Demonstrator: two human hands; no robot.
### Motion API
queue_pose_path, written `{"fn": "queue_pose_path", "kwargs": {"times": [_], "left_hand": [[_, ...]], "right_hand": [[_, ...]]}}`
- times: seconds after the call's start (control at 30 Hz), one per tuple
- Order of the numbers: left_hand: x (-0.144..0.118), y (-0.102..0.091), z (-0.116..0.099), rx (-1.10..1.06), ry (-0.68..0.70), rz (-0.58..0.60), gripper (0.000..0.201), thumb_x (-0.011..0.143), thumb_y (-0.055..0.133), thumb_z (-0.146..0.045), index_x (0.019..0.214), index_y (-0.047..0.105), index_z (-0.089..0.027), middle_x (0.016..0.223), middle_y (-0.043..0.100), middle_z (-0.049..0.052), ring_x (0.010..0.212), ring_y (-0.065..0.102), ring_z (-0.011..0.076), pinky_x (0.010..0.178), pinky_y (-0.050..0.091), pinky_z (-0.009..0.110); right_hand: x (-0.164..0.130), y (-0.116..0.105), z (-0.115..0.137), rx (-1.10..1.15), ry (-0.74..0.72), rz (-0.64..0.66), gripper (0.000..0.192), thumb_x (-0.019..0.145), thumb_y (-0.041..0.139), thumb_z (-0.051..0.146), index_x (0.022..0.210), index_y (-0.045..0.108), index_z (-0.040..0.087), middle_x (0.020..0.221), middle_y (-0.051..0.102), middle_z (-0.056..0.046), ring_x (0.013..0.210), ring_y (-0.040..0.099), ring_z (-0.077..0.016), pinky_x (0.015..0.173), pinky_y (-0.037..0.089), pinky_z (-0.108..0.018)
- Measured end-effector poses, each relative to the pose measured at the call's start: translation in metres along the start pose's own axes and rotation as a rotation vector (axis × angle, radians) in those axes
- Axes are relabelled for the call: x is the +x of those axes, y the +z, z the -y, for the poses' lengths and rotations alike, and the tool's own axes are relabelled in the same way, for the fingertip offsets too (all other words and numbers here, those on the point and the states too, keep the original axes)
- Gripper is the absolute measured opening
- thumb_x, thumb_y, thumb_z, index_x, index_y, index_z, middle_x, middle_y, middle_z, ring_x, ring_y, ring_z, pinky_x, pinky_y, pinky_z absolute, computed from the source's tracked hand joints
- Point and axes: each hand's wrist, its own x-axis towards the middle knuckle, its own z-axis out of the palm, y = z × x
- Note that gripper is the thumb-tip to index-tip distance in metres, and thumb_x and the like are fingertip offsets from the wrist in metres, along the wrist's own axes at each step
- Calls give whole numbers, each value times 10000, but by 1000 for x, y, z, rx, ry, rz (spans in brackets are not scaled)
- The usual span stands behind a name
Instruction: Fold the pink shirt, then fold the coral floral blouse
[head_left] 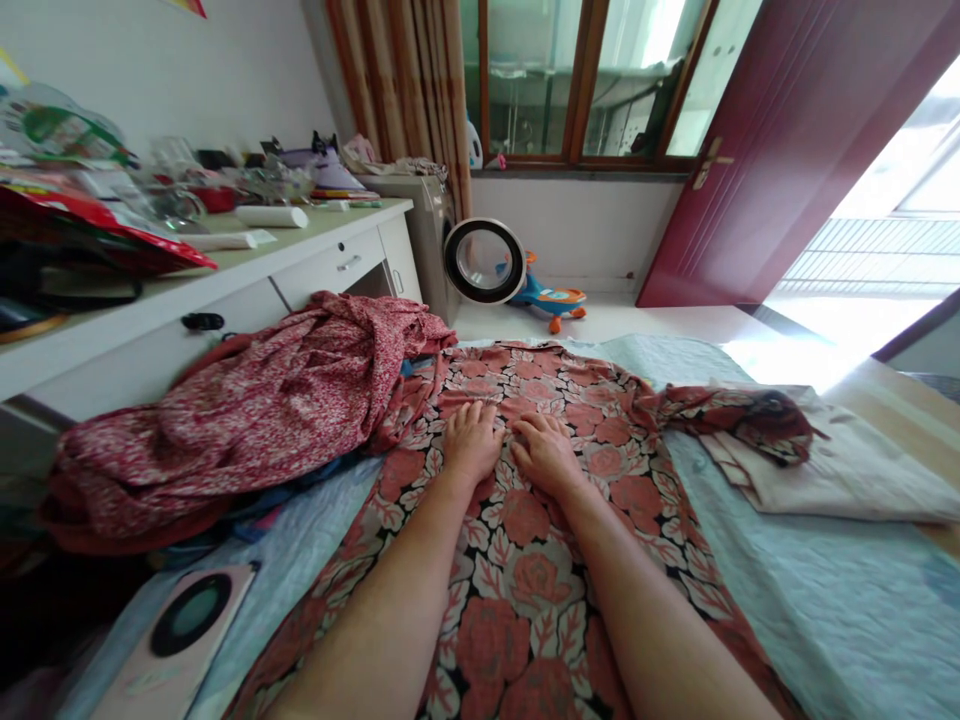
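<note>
- Two hands lie flat, side by side, on the rose-print garment point(525, 520) spread along the middle of the bed point(825, 600); left hand point(471, 440) and right hand point(546, 452) have fingers extended, palms down, gripping nothing
- The garment runs from the near edge of view to the far end of the bed; its right sleeve point(720, 408) trails right onto a folded pale cloth point(840, 465)
- Risk, as judged: pressing or sliding the palms outward could drag the sleeve and pull that folded cloth out of square, since the two overlap
- Risk, as judged: the heaped red speckled fabric point(247, 410) touches the garment's far-left edge; any tug to the left could snag it or bring the heap over
- A phone point(187, 625) lies near left on the bed, just beside the garment's hem; bunched fabric could nudge it toward the bed's edge
- Open room: bare bedcover to the near right; the left is crowded by the heap and a cluttered desk point(225, 285)
</note>
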Motion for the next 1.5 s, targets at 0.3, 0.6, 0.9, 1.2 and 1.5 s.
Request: {"fn": "queue_pose_path", "kwargs": {"times": [0.3, 0.6, 0.9, 1.2, 1.5], "left_hand": [[34, -14, 23, 85, 8, 74, 410, 952, 418, -462, 1246, 595, -238, 1304, 592, 113, 1200, 509, 329, 989, 419, 478], [79, -15, 57, 152, -29, 86, 356, 930, 446, -309, 1208, 620, -170, 1308, 592, 158, 1286, 473, 340, 1020, 403, 489], [87, 3, 5, -34, 307, 104, 358, 968, 415, -358, 1271, 569, -243, 1371, 569, 64, 1288, 486, 236, 1065, 400, 398], [132, 19, 33, 16, 165, 81, 419, 972, 393, -468, 1265, 573, -228, 1340, 572, 82, 1277, 494, 247, 1084, 373, 403], [157, 15, 55, 46, 82, 58, 431, 966, 394, -467, 1205, 626, -194, 1289, 605, 126, 1232, 516, 291, 1059, 371, 464]], "right_hand": [[0, -4, 2, 4, 26, 13, 313, 891, 561, 323, 1186, 659, 278, 1279, 607, -52, 1198, 496, -245, 1060, 319, -395], [1, -2, 1, 38, 56, 11, 327, 887, 558, 316, 1195, 655, 268, 1293, 599, -51, 1207, 479, -257, 1079, 301, -405], [2, -6, 4, 30, 58, 19, 326, 893, 556, 322, 1201, 652, 277, 1290, 603, -53, 1213, 478, -265, 1065, 315, -415], [1, -5, 3, 43, 52, -9, 304, 889, 563, 315, 1175, 662, 296, 1255, 619, -50, 1197, 495, -261, 1049, 325, -420], [1, -3, 1, 51, 44, -23, 303, 881, 575, 317, 1171, 660, 295, 1244, 624, -46, 1186, 507, -255, 1050, 335, -420]]}}
